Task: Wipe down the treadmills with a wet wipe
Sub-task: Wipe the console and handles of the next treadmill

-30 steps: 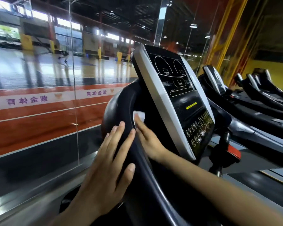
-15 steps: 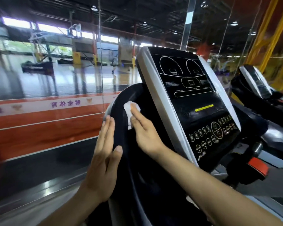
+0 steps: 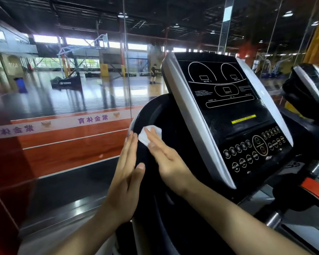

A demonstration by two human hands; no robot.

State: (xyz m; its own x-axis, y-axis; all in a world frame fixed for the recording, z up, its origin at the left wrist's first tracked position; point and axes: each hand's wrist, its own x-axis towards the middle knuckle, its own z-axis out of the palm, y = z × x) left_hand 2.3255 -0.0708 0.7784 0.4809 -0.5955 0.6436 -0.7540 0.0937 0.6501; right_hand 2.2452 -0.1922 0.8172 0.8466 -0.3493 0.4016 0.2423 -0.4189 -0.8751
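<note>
A treadmill fills the right half of the head view, its black console (image 3: 228, 115) framed in silver and tilted toward me. To the console's left curves a thick black handlebar (image 3: 155, 115). My right hand (image 3: 166, 159) presses a folded white wet wipe (image 3: 149, 134) flat against the inner side of that bar with straight fingers. My left hand (image 3: 127, 173) rests open on the bar's outer side, fingers straight and pointing up, thumb near the right hand.
A glass wall (image 3: 63, 107) stands close on the left, with a basketball court and a distant person (image 3: 153, 73) beyond it. A second treadmill console (image 3: 313, 83) sits at the far right. A red safety clip (image 3: 315, 188) hangs below the near console.
The wipe and my right hand have slid along the handlebar's inner side. My left hand has turned from lying across the bar to lying edge-on along its outer side. The camera has swung left.
</note>
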